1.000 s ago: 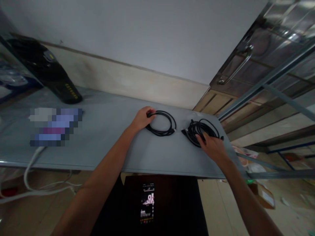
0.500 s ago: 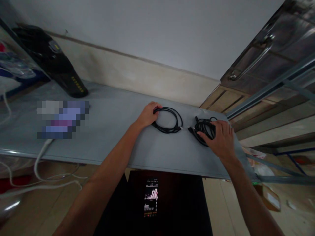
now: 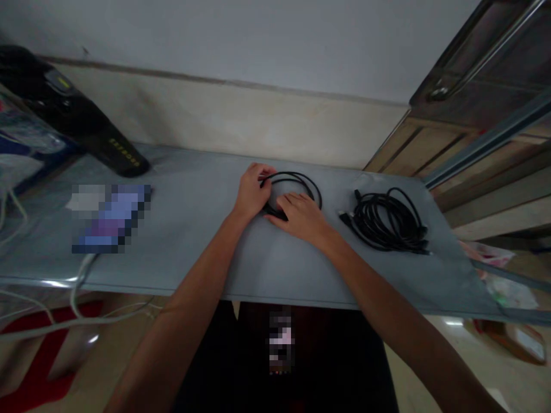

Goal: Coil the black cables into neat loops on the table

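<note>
A coiled black cable (image 3: 316, 189) lies in a loose ring on the grey tabletop (image 3: 193, 229). My left hand (image 3: 255, 190) is closed around the ring's left side. On its lower front part, my right hand (image 3: 300, 215) has its thumb and fingers closed over the cable, hiding that stretch and the plug end. Off to the right rests a pile of coiled black cables (image 3: 385, 221), with several plug ends sticking out; neither hand touches it.
A black bottle-shaped case (image 3: 99, 123) leans at the back left. A phone-like device (image 3: 114, 221), blurred by pixels, lies at left with a white cord (image 3: 80, 281) hanging over the front edge. A lit phone (image 3: 280, 344) sits on my lap. Metal rails stand at right.
My right hand has left the cable pile on the right and moved left onto the ring of cable. My left hand stays on the ring. The view has shifted slightly.
</note>
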The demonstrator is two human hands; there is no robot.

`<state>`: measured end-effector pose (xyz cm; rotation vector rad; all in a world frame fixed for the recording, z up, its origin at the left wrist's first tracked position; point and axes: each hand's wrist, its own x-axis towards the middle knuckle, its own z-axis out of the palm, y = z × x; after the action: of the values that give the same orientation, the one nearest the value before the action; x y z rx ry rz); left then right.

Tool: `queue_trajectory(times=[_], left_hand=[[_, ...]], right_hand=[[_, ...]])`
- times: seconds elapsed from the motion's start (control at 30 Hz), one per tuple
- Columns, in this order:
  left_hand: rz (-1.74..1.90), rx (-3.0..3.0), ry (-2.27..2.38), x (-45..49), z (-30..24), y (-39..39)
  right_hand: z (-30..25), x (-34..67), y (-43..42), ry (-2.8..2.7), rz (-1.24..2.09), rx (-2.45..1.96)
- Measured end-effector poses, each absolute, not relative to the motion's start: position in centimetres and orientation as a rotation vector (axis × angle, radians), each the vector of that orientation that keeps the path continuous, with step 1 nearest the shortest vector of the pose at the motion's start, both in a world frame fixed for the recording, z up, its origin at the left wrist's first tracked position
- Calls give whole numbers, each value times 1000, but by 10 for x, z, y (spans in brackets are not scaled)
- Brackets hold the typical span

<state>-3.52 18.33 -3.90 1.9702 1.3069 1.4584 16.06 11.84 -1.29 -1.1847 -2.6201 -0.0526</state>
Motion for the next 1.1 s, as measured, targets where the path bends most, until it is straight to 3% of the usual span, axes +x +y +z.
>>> queue_trajectory(times=[0.6, 0.8, 1.1], left_hand=[[1587, 1672, 1248, -14, -29, 173], [1643, 1511, 1150, -9, -27, 171], [1328, 1482, 984, 2, -8, 151]], right_hand=[[-11, 182, 114, -2610, -68, -1198], [-7, 178, 116, -2373, 209, -1423], [-11, 180, 121, -1984, 381, -1369]])
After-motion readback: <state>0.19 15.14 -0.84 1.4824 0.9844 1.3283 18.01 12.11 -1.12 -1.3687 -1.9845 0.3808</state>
